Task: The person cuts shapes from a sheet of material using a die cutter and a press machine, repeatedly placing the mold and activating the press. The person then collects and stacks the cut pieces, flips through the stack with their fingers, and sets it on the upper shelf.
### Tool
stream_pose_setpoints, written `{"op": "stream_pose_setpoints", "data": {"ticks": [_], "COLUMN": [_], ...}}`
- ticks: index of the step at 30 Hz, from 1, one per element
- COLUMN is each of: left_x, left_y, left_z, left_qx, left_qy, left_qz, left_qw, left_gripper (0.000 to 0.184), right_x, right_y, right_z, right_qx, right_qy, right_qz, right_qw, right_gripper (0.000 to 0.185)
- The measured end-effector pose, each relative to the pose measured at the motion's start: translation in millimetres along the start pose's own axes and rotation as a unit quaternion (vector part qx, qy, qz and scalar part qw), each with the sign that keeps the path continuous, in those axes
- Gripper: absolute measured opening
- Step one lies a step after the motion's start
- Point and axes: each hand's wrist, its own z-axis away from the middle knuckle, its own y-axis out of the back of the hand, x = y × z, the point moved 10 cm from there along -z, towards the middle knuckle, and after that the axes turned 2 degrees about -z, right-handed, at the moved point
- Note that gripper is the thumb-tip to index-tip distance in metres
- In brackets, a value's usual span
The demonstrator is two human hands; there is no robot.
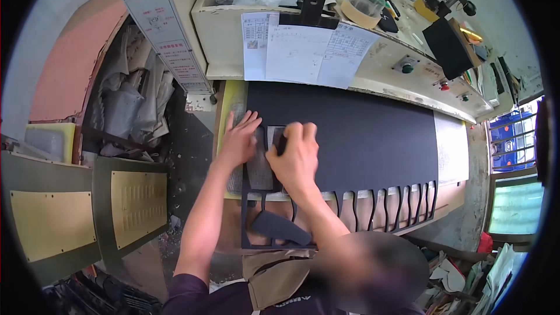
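A large black sheet (350, 134) lies on the work table, with a row of cut-out openings along its near edge and further openings at its left end. My left hand (238, 143) rests at the sheet's left edge with its fingers stretched out and spread, beside an opening that shows the grey scored surface (260, 166) underneath. My right hand (297, 157) is just to the right, its fingers curled round a small dark object (282, 144) mostly hidden by them. A loose curved black piece (280, 228) lies at the near left corner, close to my body.
Behind the sheet stands a machine housing (224, 44) with clipped papers (300, 46) and control buttons (406, 66). A clear tape-like roll and pens lie on top. Cabinets (137, 204) and a bin of scraps (131, 99) are on the left; stacked offcuts (466, 280) are at right.
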Motion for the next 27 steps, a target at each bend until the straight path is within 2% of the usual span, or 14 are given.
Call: {"op": "stream_pose_setpoints", "data": {"ticks": [2,3,5,7,8,9,10,12,13,15,21,23,25,27], "left_x": [29,48,128,164,183,200,217,257,274,315,372,371,365,355], "left_y": [16,27,43,31,36,49,61,54,47,33,-8,-22,-33,-31], "left_z": [15,15,14,20,25,30,37,52,59,73,123,130,133,136], "left_qx": [-0.106,-0.098,-0.14,-0.237,-0.228,-0.181,-0.134,-0.192,-0.185,-0.2,-0.13,-0.144,-0.154,-0.116], "left_qy": [0.018,0.015,-0.143,-0.106,-0.102,-0.093,-0.083,-0.019,-0.014,-0.02,0.063,0.11,0.148,0.139], "left_qz": [0.218,0.217,0.369,0.388,0.386,0.426,0.466,0.526,0.525,0.605,0.544,0.553,0.556,0.543], "left_qw": [0.97,0.971,0.908,0.884,0.888,0.881,0.871,0.828,0.83,0.771,0.827,0.813,0.803,0.82], "left_gripper": [0.09,0.09,0.103,0.106,0.106,0.105,0.105,0.105,0.105,0.104,0.106,0.102,0.098,0.098], "right_x": [-1,9,10,15,22,53,79,91,107,119,172,211,236,243], "right_y": [40,51,73,101,117,136,145,159,168,145,172,159,142,129], "right_z": [36,51,74,85,90,90,91,101,111,154,211,235,252,256], "right_qx": [0.006,0.008,0.011,-0.008,-0.013,0.013,0.035,-0.018,-0.027,-0.293,-0.337,-0.36,-0.355,-0.418], "right_qy": [0.01,0.018,0.133,0.178,0.187,0.098,0.0,-0.106,-0.104,-0.108,-0.118,-0.263,-0.39,-0.351], "right_qz": [-0.12,-0.119,-0.189,-0.251,-0.253,-0.434,-0.596,-0.565,-0.566,-0.525,-0.341,-0.494,-0.616,-0.577], "right_qw": [0.993,0.993,0.973,0.951,0.949,0.895,0.802,0.818,0.818,0.792,0.87,0.746,0.585,0.608], "right_gripper": [0.042,0.042,0.042,0.041,0.041,0.04,0.04,0.043,0.043,0.054,0.064,0.067,0.07,0.07]}}
